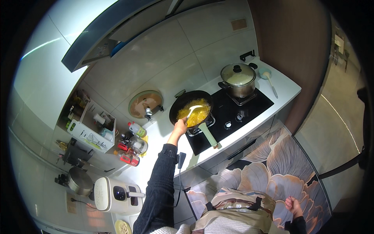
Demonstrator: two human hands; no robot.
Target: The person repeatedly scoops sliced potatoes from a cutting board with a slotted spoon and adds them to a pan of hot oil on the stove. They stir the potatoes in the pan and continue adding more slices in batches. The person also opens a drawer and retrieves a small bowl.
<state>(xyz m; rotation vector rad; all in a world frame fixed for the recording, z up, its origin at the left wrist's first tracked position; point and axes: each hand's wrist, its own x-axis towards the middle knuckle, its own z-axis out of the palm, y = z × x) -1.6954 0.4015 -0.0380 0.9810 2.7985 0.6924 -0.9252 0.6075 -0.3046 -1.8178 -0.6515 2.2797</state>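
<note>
My left hand (180,126) grips a spatula (192,110) with a pale head, which dips into a black wok (178,102). Yellow bubbling food (197,117) covers the bottom of the wok. The pan sits on the left burner, its green handle (208,135) pointing toward me over the cooktop's front edge. Down at my right side, away from the counter, my right hand (294,206) hangs with its fingers curled and nothing visible in it.
A lidded steel pot (240,87) stands on the right burner of the black cooktop (228,109). A ladle (270,77) lies beyond it. Bottles (137,129) and a glass jar (138,144) line the wall at left, near a white air fryer (117,194). A round lid (145,103) leans behind the wok.
</note>
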